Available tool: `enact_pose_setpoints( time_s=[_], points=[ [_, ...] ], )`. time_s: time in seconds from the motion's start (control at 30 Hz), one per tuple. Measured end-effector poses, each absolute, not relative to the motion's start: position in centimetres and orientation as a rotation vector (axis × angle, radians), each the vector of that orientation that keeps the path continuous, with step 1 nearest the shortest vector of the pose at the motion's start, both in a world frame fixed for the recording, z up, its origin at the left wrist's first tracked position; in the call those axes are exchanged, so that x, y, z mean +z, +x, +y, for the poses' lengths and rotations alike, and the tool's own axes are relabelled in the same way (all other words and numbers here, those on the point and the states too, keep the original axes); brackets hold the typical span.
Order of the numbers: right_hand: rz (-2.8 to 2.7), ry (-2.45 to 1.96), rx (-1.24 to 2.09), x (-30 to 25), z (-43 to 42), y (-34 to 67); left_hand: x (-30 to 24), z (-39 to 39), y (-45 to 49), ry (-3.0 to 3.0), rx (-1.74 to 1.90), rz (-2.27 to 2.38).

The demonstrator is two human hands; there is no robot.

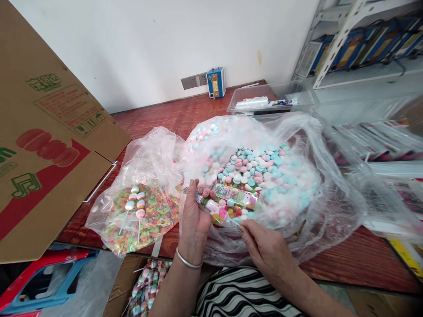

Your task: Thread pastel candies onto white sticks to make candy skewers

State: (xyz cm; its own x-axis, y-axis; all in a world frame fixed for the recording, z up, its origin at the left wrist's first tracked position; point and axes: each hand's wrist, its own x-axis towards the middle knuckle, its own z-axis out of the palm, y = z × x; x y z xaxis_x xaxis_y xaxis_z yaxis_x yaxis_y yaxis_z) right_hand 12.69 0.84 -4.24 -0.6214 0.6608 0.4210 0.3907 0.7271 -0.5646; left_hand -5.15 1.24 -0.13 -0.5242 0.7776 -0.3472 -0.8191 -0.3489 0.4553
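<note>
My left hand (194, 211) is closed round a few clear candy-filled tubes (228, 199), held over the near edge of a big plastic bag of pink, blue and white candies (261, 171). My right hand (264, 246) pinches the near end of one tube with thumb and forefinger. A silver bracelet (188, 260) sits on my left wrist. To the left lies a smaller bag of colourful ring candies (145, 215) with two marshmallow lollipops (135, 204) on top.
A large cardboard box (42, 145) leans at the left on the red-brown wooden table (172, 116). A clear plastic tray (267, 101) stands at the back. More clear packets (380, 145) pile up at the right, below a white shelf (350, 39).
</note>
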Motion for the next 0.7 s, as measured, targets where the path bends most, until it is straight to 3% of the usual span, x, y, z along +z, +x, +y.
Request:
enact_pose_setpoints(
  time_s=[0.27, 0.37, 0.53, 0.7],
  points=[
    [-2.240, -0.875, 0.520, -3.9, 1.0, 10.9, -0.9, 1.3, -0.4, -0.073, 1.846, 0.782],
    [-2.071, -0.929, 0.933, -4.1, 1.3, 10.9, -1.2, 0.9, -0.1, -0.012, 1.800, 0.749],
    [-1.269, -0.936, 1.981, -3.9, 1.4, 11.0, -1.3, 0.3, -1.4, 0.084, 1.757, 0.682],
    [-0.863, -0.826, 2.310, -3.7, 0.8, 11.0, -1.1, 0.4, -3.1, 0.075, 1.818, 0.645]
  ],
)
